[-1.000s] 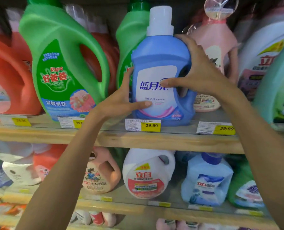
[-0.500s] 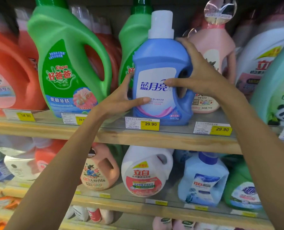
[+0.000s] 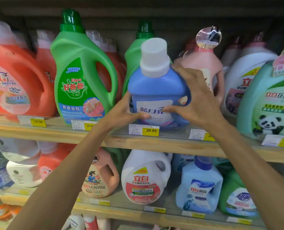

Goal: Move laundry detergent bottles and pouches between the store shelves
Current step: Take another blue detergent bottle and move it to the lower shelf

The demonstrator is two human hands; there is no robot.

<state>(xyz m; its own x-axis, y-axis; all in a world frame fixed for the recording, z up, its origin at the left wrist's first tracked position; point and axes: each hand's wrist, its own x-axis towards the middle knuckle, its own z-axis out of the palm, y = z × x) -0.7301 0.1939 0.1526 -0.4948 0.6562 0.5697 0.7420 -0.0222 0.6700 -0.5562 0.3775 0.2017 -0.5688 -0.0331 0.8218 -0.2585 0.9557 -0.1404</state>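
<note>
Where the bottle is: the blue bottle (image 3: 154, 90) is in the centre of the frame, at the front edge of the upper shelf (image 3: 171, 143). Its base is just behind the 29.90 price tag (image 3: 144, 129).

Neighbours: a green bottle (image 3: 81, 80) is just to its left and a pink bottle (image 3: 207, 63) is close on its right, so the slot is tight.

Left hand: the left hand (image 3: 124, 112) clamps the lower left side, with the thumb lying across the front label.

Right hand: the right hand (image 3: 197, 100) wraps over the right shoulder by the handle, with the thumb on the label.

Why two hands: this is probably to steady a full, heavy jug while it clears the shelf lip and the bottles beside it.

Tilt: the top leans toward the viewer. Whether the base touches the shelf cannot be told.

Look: the plastic is a smooth mid-blue. There is a tall white cap (image 3: 154, 57), and the white front label has blue characters with pink at the bottom.
</note>
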